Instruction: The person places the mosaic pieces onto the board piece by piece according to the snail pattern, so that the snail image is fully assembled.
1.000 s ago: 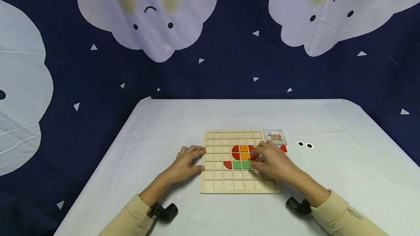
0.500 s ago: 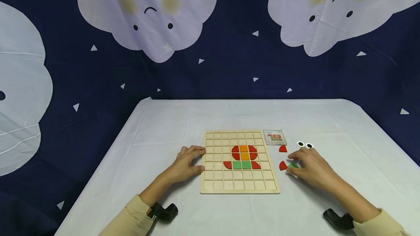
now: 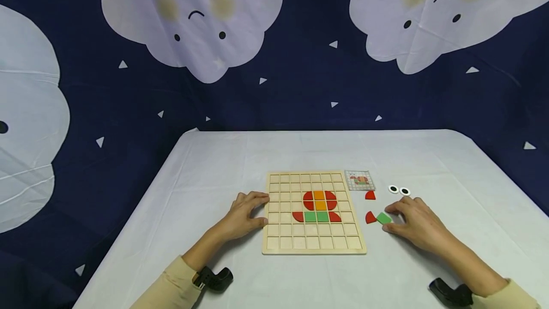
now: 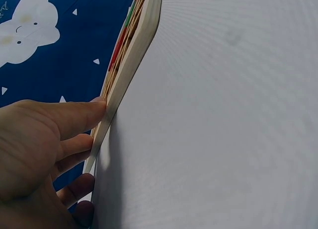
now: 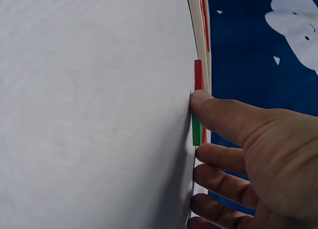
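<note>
Right hand [image 3: 418, 225]: shifted rightward, baring your green tile [image 3: 383, 218]; thumb and index parted about it, grip unclear. Left hand [image 3: 241, 216]: fingers spread, touching your board [image 3: 285, 230].

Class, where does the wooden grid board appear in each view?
Head: the wooden grid board, below and slightly right of centre.
Left wrist: edge-on, slanting from top centre down leftward.
Right wrist: a thin strip at top, right of centre.
Shared landmark: the blue cloud-patterned backdrop.
</note>
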`<state>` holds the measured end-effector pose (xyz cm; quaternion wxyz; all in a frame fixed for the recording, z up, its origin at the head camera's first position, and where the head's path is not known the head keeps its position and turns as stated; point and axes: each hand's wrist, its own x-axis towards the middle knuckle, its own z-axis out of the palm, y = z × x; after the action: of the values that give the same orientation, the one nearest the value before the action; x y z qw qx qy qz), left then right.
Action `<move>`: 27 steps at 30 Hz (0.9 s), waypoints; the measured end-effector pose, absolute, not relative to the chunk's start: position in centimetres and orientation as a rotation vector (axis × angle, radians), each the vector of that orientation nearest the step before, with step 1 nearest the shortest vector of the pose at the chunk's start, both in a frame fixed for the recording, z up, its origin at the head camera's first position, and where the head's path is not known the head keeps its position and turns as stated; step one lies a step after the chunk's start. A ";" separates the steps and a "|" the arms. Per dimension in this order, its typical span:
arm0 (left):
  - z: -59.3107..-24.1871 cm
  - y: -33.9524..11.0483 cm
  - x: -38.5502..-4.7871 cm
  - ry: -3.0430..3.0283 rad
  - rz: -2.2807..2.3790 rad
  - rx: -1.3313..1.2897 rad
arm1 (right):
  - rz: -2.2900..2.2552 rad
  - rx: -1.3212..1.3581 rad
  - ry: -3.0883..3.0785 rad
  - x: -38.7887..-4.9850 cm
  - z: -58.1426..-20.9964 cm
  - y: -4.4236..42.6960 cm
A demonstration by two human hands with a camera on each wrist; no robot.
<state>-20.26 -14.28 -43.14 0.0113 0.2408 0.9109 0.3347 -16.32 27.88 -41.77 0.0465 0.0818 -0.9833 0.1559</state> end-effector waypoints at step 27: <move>-43.0 -14.4 -20.1 2.824 1.040 0.733 | 0.608 0.398 -2.884 -16.8 -40.5 26.2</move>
<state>-20.14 -14.36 -42.97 0.0222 0.2367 0.9115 0.3357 -16.75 26.20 -40.46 0.0835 0.1334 -0.9663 0.2036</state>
